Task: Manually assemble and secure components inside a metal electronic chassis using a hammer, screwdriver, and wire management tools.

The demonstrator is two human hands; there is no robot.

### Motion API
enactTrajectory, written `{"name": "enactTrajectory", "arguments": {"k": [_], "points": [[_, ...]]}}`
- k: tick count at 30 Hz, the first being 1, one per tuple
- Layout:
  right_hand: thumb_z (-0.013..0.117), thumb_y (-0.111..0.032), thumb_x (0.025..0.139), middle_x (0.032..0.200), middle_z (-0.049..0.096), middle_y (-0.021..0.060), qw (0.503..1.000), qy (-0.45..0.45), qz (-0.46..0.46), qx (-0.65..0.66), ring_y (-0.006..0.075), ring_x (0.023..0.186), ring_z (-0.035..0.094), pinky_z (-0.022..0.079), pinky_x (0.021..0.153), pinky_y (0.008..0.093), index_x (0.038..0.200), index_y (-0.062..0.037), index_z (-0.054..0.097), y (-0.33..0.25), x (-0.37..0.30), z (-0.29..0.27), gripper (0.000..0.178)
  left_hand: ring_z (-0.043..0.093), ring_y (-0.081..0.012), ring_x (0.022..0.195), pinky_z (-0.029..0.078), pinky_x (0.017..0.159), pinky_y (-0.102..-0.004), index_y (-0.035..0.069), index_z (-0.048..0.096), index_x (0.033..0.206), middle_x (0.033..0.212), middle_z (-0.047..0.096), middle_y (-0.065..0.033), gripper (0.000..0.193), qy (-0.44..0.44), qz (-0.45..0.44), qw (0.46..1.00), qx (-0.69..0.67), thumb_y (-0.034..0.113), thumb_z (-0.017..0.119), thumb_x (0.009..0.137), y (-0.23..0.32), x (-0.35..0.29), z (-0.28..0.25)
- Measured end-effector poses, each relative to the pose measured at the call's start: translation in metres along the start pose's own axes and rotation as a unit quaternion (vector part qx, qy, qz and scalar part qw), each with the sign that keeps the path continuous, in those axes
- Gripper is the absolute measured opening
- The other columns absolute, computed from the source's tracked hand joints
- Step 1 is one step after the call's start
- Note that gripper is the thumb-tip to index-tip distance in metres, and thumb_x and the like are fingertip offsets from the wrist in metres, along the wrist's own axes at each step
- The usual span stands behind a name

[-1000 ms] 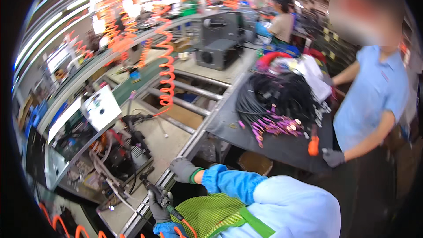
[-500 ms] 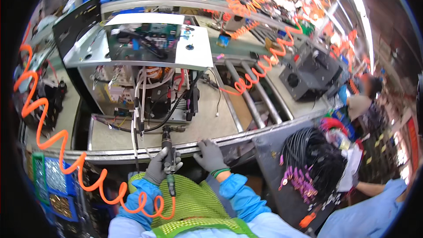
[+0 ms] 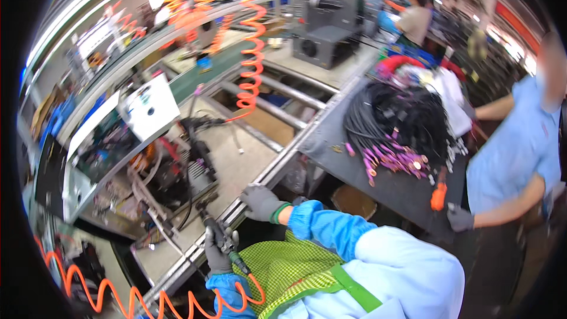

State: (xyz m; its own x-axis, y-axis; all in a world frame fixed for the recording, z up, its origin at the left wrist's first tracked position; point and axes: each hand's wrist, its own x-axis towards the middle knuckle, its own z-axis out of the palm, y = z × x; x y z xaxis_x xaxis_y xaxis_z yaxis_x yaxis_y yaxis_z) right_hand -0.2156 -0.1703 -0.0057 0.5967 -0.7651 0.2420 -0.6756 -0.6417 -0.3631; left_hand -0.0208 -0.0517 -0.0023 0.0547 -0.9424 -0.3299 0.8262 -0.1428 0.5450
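My left hand (image 3: 217, 255), in a grey glove, is closed round a dark pneumatic driver (image 3: 221, 236). An orange coiled air hose (image 3: 257, 293) runs from the driver's lower end. The tool's head points up towards an open machine cabinet (image 3: 139, 180) with bare wiring, a white panel (image 3: 150, 106) and a black cable. My right hand (image 3: 264, 203), gloved too, rests on the metal edge rail (image 3: 289, 162) of the bench, fingers loosely bent and holding nothing. Part of the left hand's grip is hidden behind the tool.
On a dark side table (image 3: 331, 147) to the right lies a heap of black cables (image 3: 401, 112) with pink ends, beside an orange-handled tool (image 3: 438, 196). A co-worker (image 3: 514, 142) stands there. Rollers (image 3: 277, 112) and a grey metal box (image 3: 325, 44) are beyond. Another person (image 3: 413, 20) works farther back.
The view has swung to the right, so the cabinet now sits farther left and tilted. More of the co-worker and cable table shows. My left hand still grips the driver; my right stays at the rail.
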Motion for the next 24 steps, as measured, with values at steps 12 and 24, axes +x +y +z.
{"name": "enactTrajectory", "arguments": {"k": [12, 24], "points": [[0.065, -0.029, 0.069, 0.106, 0.056, 0.0163, 1.000, -0.013, -0.013, -0.017, 0.0341, 0.099, 0.054, 0.042, 0.088, 0.0442, 0.105, -0.0032, 0.058, 0.001, 0.003, 0.006, 0.044, 0.062, -0.0167, 0.082, 0.055, 0.075, -0.0366, 0.012, 0.057, 0.114, 0.102, 0.064, -0.0023, 0.038, 0.010, -0.009, 0.999, -0.035, 0.043, 0.056, 0.091, -0.001, 0.001, -0.003], [0.066, -0.023, 0.065, 0.107, 0.056, 0.0148, 1.000, 0.010, -0.017, 0.000, 0.0328, 0.105, 0.051, 0.039, 0.092, 0.0417, 0.105, -0.0057, 0.062, 0.002, -0.001, 0.005, 0.043, 0.060, -0.0168, 0.082, 0.050, 0.087, -0.0366, 0.019, 0.045, 0.136, 0.107, 0.063, -0.0062, 0.056, 0.139, -0.036, 0.985, 0.097, 0.055, 0.036, 0.095, 0.000, -0.034, 0.062]]}}
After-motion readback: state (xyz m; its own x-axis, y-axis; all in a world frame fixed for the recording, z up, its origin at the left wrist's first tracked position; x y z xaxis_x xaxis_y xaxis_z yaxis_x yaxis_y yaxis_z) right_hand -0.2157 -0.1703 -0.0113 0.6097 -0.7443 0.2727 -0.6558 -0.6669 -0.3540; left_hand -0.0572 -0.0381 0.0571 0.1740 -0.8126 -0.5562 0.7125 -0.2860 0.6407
